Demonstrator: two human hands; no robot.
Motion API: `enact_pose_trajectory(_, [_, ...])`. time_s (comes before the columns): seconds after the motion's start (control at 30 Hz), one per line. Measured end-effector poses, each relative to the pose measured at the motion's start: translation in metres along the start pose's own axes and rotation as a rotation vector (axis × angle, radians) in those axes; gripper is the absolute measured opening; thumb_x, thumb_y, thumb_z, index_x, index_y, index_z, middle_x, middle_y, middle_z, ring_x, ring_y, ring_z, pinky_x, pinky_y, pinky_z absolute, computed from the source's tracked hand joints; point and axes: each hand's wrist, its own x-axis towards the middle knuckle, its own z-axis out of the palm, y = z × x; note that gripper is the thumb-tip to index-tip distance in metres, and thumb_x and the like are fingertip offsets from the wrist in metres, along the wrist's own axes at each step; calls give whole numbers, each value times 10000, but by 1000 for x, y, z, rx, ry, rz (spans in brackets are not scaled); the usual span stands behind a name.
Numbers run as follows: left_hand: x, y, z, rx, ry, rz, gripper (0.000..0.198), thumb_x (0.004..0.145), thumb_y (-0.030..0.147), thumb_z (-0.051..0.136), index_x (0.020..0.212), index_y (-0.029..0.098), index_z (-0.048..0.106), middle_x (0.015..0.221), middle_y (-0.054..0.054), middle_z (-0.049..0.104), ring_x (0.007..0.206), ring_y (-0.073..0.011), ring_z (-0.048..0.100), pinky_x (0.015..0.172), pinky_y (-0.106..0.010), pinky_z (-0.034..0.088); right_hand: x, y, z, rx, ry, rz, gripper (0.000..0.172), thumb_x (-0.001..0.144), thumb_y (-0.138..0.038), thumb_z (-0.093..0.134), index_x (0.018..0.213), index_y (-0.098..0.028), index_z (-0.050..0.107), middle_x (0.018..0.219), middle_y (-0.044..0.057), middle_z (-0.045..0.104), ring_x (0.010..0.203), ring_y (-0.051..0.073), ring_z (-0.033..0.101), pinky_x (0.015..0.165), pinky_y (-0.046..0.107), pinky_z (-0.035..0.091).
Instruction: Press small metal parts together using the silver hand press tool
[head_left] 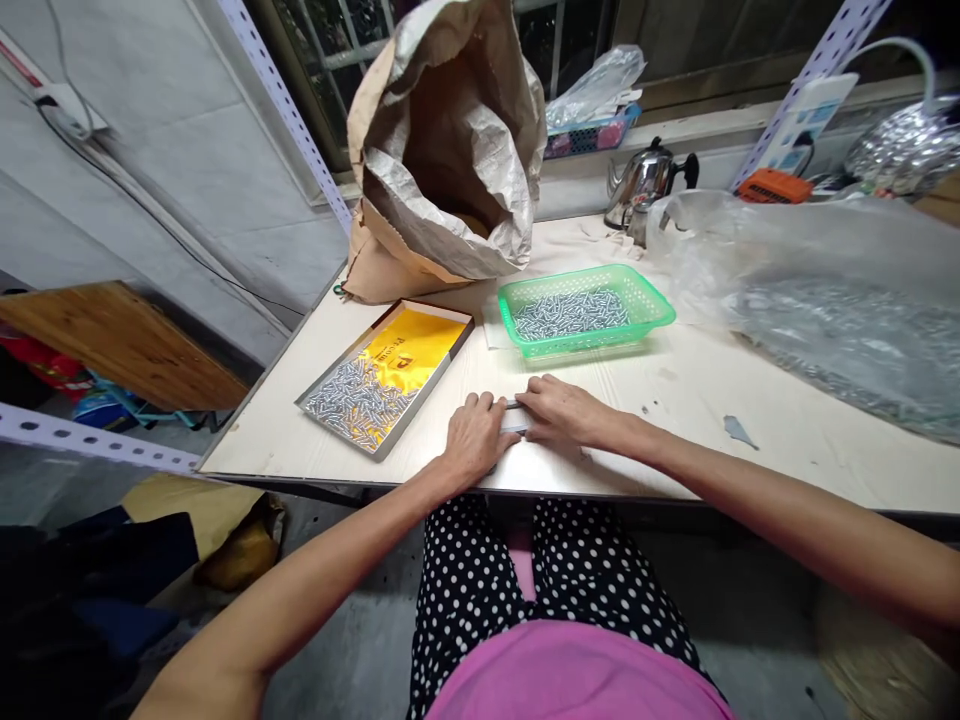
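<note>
Near the table's front edge, my left hand (474,436) and my right hand (564,412) grip opposite ends of a small flat grey-white piece (514,418). Its ends are hidden under my fingers, and both hands are closed on it. To the left of my hands lies a shallow tray (442,378) with a yellow sheet and many small metal pins at its near end. Behind my hands a green plastic basket (646,318) holds many similar metal pins.
A large open paper sack (442,240) stands at the back. A clear plastic bag of metal pieces (840,310) covers the right side. A metal kettle (649,180) and an orange object (774,186) are at the back right. A grey scrap (739,431) lies right of my hands.
</note>
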Motion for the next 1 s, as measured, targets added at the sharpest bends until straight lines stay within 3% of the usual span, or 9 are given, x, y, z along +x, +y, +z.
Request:
enact_pose_trajectory(0.1, [-17, 13, 14, -35, 106, 28, 492, 890, 317, 601, 1318, 107, 480, 1348, -156, 516, 1259, -303, 441, 1031, -427, 391, 1, 16, 0, 89, -14, -61, 379, 856, -424, 643, 1051, -99, 639, 985, 127, 615, 893, 226, 565, 759, 295, 422])
enact_pose_trajectory(0.2, [-33, 29, 28, -121, 168, 161, 488, 910, 343, 573, 1339, 141, 464, 1449, -142, 444, 1386, -309, 315, 1101, -467, 327, 2, 28, 5, 145, 6, -24, 234, 942, -281, 494, 1010, -132, 660, 914, 86, 626, 805, 176, 569, 715, 259, 396])
enact_pose_trajectory(0.37, [-42, 44, 32, -238, 134, 258, 342, 947, 441, 478, 1154, 195, 595, 1298, -81, 591, 1284, -274, 453, 1116, -501, 296, 14, 35, 15, 61, 107, 87, 166, 896, -189, 534, 876, -141, 692, 888, 79, 640, 861, 193, 555, 742, 269, 368])
enact_pose_trajectory(0.53, [-40, 43, 31, -312, 161, 245, 406, 911, 516, 511, 1142, 194, 597, 1285, -96, 592, 1315, -284, 417, 1124, -519, 272, 29, 16, 9, -17, 145, 126, 200, 907, -159, 509, 922, -105, 701, 905, 120, 634, 876, 221, 538, 752, 309, 356])
enact_pose_trajectory(0.6, [-40, 42, 33, -336, 162, 254, 457, 896, 521, 533, 1201, 182, 571, 1305, -115, 577, 1311, -296, 420, 1126, -524, 267, 32, -5, 5, -3, 149, 23, 201, 915, -178, 516, 971, -131, 703, 948, 113, 622, 885, 210, 521, 751, 304, 354])
enact_pose_trajectory(0.67, [-40, 41, 36, -360, 152, 253, 518, 879, 511, 565, 1255, 154, 540, 1312, -143, 569, 1277, -309, 454, 1109, -508, 305, 37, -29, 3, 17, 143, -175, 179, 910, -214, 556, 1002, -191, 708, 1001, 92, 608, 922, 206, 496, 751, 297, 352])
enact_pose_trajectory(0.77, [-40, 41, 40, -387, 115, 222, 605, 857, 484, 603, 1317, 106, 496, 1330, -175, 554, 1249, -329, 485, 1076, -479, 363, 50, -58, 4, -11, 101, -416, 114, 883, -261, 623, 923, -233, 726, 1017, 81, 597, 980, 235, 457, 732, 311, 345])
enact_pose_trajectory(0.87, [-42, 42, 44, -413, 79, 181, 641, 845, 480, 619, 1339, 95, 485, 1336, -170, 557, 1232, -338, 505, 1064, -474, 388, 67, -73, 12, -88, 73, -504, 112, 868, -255, 645, 805, -194, 714, 971, 82, 606, 974, 243, 455, 713, 325, 343])
enact_pose_trajectory(1.0, [-45, 43, 51, -451, 71, 135, 635, 836, 522, 611, 1329, 134, 511, 1312, -135, 587, 1179, -328, 552, 1026, -454, 438, 81, -85, 25, -92, 145, -545, 125, 886, -191, 604, 790, -148, 672, 893, 76, 633, 919, 221, 498, 722, 335, 367])
